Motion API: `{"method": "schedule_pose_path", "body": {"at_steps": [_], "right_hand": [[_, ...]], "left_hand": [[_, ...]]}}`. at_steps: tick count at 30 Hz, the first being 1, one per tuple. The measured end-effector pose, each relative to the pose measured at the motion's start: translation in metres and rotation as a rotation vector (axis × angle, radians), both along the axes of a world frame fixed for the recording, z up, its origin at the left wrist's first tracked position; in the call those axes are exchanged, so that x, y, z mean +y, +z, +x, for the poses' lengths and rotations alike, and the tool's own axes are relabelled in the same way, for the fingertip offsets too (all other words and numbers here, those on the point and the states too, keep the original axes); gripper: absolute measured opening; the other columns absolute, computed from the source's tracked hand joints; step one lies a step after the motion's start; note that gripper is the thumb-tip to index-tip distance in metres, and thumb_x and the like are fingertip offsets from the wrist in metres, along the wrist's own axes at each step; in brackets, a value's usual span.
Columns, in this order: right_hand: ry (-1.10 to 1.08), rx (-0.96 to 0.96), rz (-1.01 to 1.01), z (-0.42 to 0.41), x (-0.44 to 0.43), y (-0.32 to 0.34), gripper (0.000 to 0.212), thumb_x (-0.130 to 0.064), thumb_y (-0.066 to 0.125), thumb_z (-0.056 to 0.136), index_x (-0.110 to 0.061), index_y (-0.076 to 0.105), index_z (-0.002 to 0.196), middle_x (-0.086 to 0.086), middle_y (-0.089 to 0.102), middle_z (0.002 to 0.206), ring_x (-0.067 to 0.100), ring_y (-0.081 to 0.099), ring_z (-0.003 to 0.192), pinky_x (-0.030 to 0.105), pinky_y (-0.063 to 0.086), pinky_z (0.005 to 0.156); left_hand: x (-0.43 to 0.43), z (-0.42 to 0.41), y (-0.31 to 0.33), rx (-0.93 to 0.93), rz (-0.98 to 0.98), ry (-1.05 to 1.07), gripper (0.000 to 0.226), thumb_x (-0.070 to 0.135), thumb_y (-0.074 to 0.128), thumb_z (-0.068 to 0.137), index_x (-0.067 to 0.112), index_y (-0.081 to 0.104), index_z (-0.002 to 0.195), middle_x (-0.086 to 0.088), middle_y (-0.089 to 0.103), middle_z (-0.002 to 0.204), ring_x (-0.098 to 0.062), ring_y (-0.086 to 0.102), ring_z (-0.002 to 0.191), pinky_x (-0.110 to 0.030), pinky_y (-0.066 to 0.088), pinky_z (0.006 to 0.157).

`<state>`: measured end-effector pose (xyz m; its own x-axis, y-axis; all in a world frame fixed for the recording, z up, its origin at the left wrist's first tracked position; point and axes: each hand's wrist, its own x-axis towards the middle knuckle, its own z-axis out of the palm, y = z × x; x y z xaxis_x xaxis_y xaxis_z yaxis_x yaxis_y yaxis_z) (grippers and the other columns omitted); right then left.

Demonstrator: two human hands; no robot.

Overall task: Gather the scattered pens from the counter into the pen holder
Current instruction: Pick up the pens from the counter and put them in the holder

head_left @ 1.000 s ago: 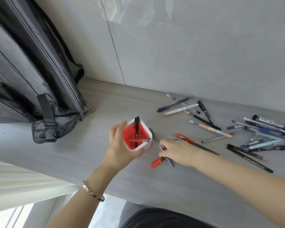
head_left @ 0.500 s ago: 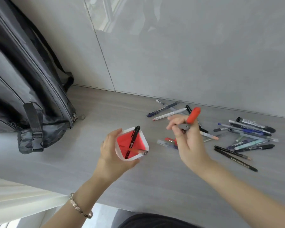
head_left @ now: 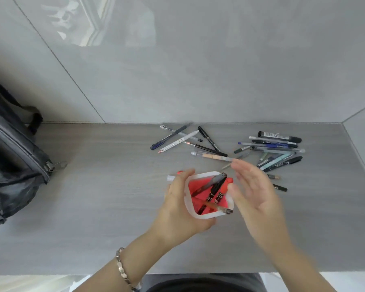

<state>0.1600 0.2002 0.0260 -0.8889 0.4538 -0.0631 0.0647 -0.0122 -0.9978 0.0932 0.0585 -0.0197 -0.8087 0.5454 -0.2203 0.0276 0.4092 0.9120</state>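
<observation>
Your left hand [head_left: 178, 204] wraps around the white square pen holder with the red inside [head_left: 209, 194], gripping it from the left, apparently raised a little off the grey wood-grain bench [head_left: 105, 186]. Your right hand [head_left: 255, 190] is open and empty, fingers spread and blurred, just beside the holder's right rim. Four pens stand or lean inside: a grey one, a black one, a red-capped marker [head_left: 222, 191] and a translucent one lying across the opening.

For the next pick, keep the holder steady and its mouth tilted toward the right, so each pen drops in tail first without catching on the one lying crosswise. Reach for the nearest strays first: the clear pen with a peach grip [head_left: 214, 156] lies just beyond your fingertips, and a white barrel and a red tip [head_left: 174, 175] peek out behind your left fingers. The dense cluster of blue, teal and black pens [head_left: 278, 150] at the far right is best taken several at a time.

Several barrels carry print, including a black-and-white labelled marker [head_left: 278, 136], but none of it is legible from here.
</observation>
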Motion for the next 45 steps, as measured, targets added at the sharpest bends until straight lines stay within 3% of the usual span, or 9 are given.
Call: {"method": "schedule_pose_path", "body": {"at_steps": [3,6,10,13,17,27,32,37,45], "right_hand": [[0.164,-0.162,0.019,0.025,0.031,-0.006,0.09,-0.057,0.08,0.047,-0.055,0.034,0.125,-0.033,0.036,0.14,-0.014,0.032,0.127,0.009,0.035,0.102],[0.298,-0.37,0.131,0.042,0.053,-0.016,0.122,-0.037,0.091,0.033,-0.056,0.017,0.129,-0.045,0.038,0.128,-0.021,0.039,0.116,-0.001,0.038,0.085],[0.246,-0.443,0.253,0.047,0.073,-0.022,0.089,-0.01,0.091,0.04,-0.05,0.039,0.101,-0.027,0.06,0.096,-0.028,0.048,0.091,-0.005,0.039,0.068],[0.159,-0.455,0.262,0.052,0.077,-0.031,0.083,-0.008,0.09,0.043,-0.046,0.04,0.096,-0.026,0.053,0.102,-0.03,0.047,0.088,0.005,0.042,0.071],[-0.003,-0.445,0.212,0.057,0.078,-0.05,0.082,-0.008,0.09,0.044,-0.046,0.041,0.098,-0.022,0.055,0.104,-0.025,0.05,0.09,0.017,0.04,0.077],[-0.002,-0.421,0.147,0.047,0.067,-0.064,0.082,-0.008,0.087,0.051,-0.046,0.037,0.104,-0.023,0.051,0.111,-0.01,0.052,0.099,0.012,0.041,0.075],[0.038,-0.424,0.134,0.042,0.061,-0.061,0.083,-0.009,0.087,0.053,-0.046,0.035,0.107,-0.017,0.05,0.114,-0.004,0.049,0.103,0.014,0.04,0.079],[0.061,-0.426,0.136,0.033,0.056,-0.063,0.089,-0.01,0.087,0.053,-0.038,0.032,0.117,-0.012,0.05,0.119,0.001,0.049,0.105,0.024,0.039,0.089],[0.123,-0.391,0.141,0.022,0.049,-0.066,0.087,-0.011,0.087,0.052,-0.041,0.034,0.115,-0.024,0.049,0.115,-0.01,0.046,0.105,0.019,0.04,0.088]], "left_hand": [[0.018,0.003,0.007,-0.067,0.037,-0.081,0.099,0.025,0.088,0.049,0.053,0.023,0.119,0.01,0.044,0.129,-0.005,0.043,0.12,0.005,0.035,0.084],[0.043,0.008,0.016,-0.1,0.113,-0.225,0.103,0.016,0.088,0.051,0.047,0.022,0.123,0.017,0.045,0.125,0.011,0.042,0.116,-0.003,0.035,0.094],[0.058,0.002,0.019,-0.095,0.072,-0.492,0.108,0.012,0.081,0.061,0.03,0.011,0.14,0.009,0.031,0.143,0.002,0.033,0.13,-0.017,0.03,0.109],[0.053,-0.024,0.006,0.02,-0.085,-0.663,0.101,0.006,0.07,0.069,0.031,0.004,0.141,0.015,0.009,0.149,0.001,0.015,0.137,-0.002,0.018,0.105],[0.035,-0.072,-0.036,0.402,-0.593,-0.478,0.067,0.024,0.058,0.084,0.019,0.022,0.14,0.0,0.025,0.15,-0.021,0.024,0.136,-0.032,0.023,0.11],[0.015,-0.067,-0.053,0.63,-0.977,-0.672,0.034,0.028,0.077,0.066,0.007,0.059,0.085,-0.008,0.064,0.083,-0.024,0.065,0.072,-0.025,0.049,0.052],[-0.015,-0.05,-0.02,0.182,-0.676,-0.41,0.025,0.029,0.037,0.096,0.016,0.045,0.116,-0.004,0.057,0.084,-0.025,0.057,0.077,-0.035,0.044,0.07],[-0.008,-0.049,0.076,0.325,-0.423,-0.283,0.018,0.03,0.046,0.092,0.029,0.06,0.103,0.007,0.062,0.077,-0.008,0.052,0.07,-0.012,0.041,0.065],[0.069,-0.027,0.082,0.595,-0.967,-0.764,0.02,0.01,0.041,0.091,0.009,0.055,0.105,-0.01,0.045,0.108,-0.033,0.057,0.091,-0.034,0.035,0.065]]}}
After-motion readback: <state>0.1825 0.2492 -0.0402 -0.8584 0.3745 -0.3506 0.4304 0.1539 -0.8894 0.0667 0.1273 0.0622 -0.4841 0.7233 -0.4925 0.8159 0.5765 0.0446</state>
